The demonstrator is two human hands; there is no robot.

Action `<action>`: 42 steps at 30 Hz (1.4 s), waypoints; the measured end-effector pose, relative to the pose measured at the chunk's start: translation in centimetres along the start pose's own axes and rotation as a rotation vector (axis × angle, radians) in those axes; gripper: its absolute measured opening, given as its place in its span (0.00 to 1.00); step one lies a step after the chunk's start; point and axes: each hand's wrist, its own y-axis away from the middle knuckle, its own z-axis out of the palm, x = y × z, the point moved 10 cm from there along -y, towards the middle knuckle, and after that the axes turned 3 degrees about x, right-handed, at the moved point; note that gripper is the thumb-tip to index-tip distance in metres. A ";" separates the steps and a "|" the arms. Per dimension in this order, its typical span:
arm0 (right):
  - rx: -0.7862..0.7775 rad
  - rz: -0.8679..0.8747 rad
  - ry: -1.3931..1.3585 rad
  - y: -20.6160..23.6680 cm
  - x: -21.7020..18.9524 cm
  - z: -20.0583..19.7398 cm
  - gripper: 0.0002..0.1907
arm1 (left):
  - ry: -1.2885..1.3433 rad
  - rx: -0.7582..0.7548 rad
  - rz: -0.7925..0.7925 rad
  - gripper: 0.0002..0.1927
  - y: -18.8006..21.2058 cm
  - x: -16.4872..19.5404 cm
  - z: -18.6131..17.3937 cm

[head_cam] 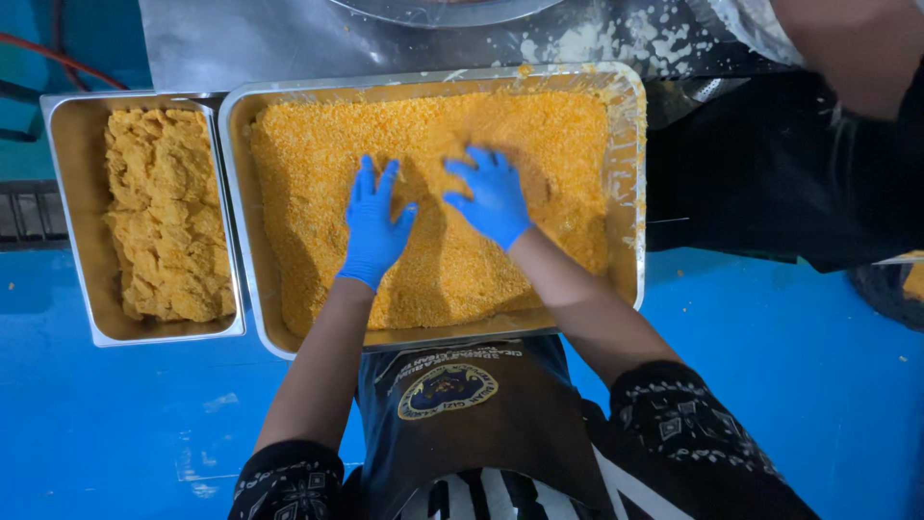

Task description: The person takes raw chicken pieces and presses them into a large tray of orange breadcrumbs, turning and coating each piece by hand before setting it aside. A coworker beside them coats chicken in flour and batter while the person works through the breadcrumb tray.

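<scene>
**A:** Head view, nearest first: I see a dark apron [481, 424] with a round badge, patterned sleeves at either side, and bare forearms reaching up from the bottom edge. What do you have at the hands?

**B:** Both wear blue gloves. My left hand [373, 223] lies flat, fingers spread, palm down on the orange breadcrumbs [433, 270]. My right hand [493, 195] is also open and splayed, pressed into the crumbs just beside the left, the two nearly meeting at the thumbs. Neither pinches anything I can see.

**A:** And the crumbs themselves?

**B:** They fill the large steel tray [630, 193], heaped toward the middle, with a hollow dished out under and around the hands. If a piece is buried beneath the palms, I cannot tell; crumb covers it.

**A:** So which step?

**B:** I judge it as pressing coating down, mid-way through a batch. The smaller steel pan [67, 193], touching the big tray on its left, already holds a pile of breaded pieces [168, 212].

**A:** What would the next move ask?

**B:** Likely an even push, then scooping under whatever lies there without shedding crumb, and a short carry left.

**A:** Farther off?

**B:** A flour-spattered metal surface [289, 39] beyond the tray, and another person's arm [852, 48] at the top right, well apart from my hands. The floor [125, 424] is blue.
</scene>
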 end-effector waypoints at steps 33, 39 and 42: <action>-0.018 0.461 -0.931 9.1 5.6 -0.8 0.17 | 1.339 -0.210 -0.493 0.27 8.4 -2.7 3.8; 0.032 0.357 -0.783 7.1 -0.9 -1.9 0.18 | 1.943 -0.156 -0.689 0.32 9.9 -1.3 3.6; -0.003 0.248 -0.808 7.0 -5.5 -2.2 0.16 | 1.969 -0.154 -0.704 0.36 10.7 -0.1 4.2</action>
